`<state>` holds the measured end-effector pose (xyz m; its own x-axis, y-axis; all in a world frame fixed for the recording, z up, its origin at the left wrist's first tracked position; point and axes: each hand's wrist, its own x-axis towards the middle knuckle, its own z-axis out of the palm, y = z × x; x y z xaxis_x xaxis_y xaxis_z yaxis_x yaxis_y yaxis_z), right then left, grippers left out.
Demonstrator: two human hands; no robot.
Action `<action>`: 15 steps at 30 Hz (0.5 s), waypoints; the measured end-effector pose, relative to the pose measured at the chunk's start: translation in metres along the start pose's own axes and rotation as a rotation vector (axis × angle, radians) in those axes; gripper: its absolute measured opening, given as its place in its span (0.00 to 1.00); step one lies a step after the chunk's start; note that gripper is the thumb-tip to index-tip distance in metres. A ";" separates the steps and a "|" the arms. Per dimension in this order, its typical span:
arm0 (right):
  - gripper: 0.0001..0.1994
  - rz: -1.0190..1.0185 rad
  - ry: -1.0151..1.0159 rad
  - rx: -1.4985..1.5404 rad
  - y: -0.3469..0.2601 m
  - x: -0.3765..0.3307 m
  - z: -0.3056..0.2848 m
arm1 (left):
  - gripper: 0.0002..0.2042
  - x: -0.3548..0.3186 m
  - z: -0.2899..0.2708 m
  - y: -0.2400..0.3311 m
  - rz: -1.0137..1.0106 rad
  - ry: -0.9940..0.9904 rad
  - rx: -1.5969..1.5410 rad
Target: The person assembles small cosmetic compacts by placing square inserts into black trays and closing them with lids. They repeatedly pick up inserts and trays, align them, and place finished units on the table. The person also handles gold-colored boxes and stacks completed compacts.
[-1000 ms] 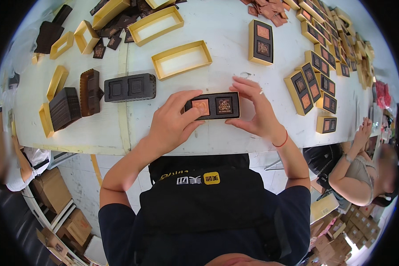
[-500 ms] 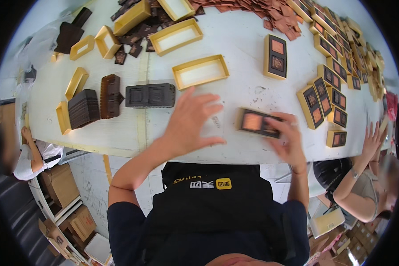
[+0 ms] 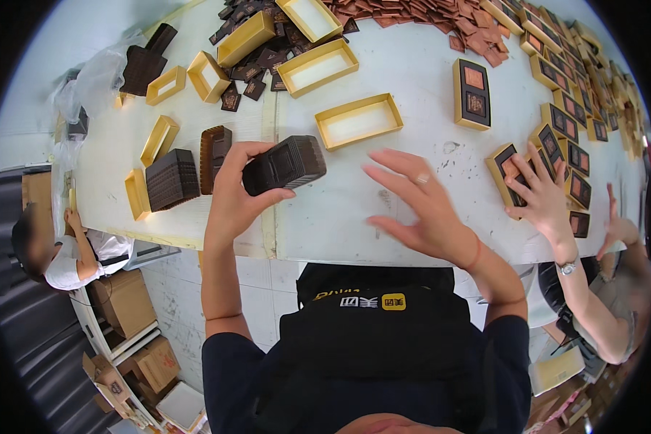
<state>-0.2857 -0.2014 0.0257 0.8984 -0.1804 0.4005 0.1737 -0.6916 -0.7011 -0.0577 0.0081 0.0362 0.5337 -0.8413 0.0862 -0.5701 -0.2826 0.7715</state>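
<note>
The left hand (image 3: 233, 189) is closed around a stack of dark brown plastic trays (image 3: 283, 164), thumb under its near side and fingers curled over the far side, holding it lifted and tilted just above the white tabletop (image 3: 412, 94) near the near edge, left of the middle. The right hand (image 3: 423, 202) holds nothing: its fingers are spread wide and flat, palm down, hovering over a bare stretch of the tabletop beside the stack, a ring on one finger and a red band at the wrist. Just behind both hands lies an empty gold box (image 3: 359, 120), with two more gold boxes (image 3: 318, 66) further toward the far edge. Left of the lifted stack, another dark tray stack (image 3: 171, 179) and one standing on edge (image 3: 214, 148) sit close to the near left corner, among narrow gold lids (image 3: 158, 139). Toward the right edge, filled gold boxes with dark inserts (image 3: 471, 92) lie in rows, and a neighbouring person's hand (image 3: 544, 197), wearing a wristwatch, rests on one of them. Loose brown squares (image 3: 427, 14) are heaped along the far edge
</note>
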 end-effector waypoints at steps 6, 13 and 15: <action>0.41 0.217 0.004 0.560 -0.004 0.038 0.051 | 0.31 -0.018 0.021 -0.014 -0.119 -0.101 -0.595; 0.34 0.259 0.055 0.551 0.000 0.032 0.056 | 0.31 -0.032 0.041 -0.013 -0.250 -0.063 -0.902; 0.33 0.281 0.065 0.567 0.001 0.029 0.054 | 0.31 -0.033 0.041 -0.015 -0.262 0.010 -0.925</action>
<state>-0.2374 -0.1698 0.0050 0.9177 -0.3552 0.1779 0.1372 -0.1370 -0.9810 -0.0928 0.0213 -0.0041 0.5816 -0.7981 -0.1572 0.2839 0.0180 0.9587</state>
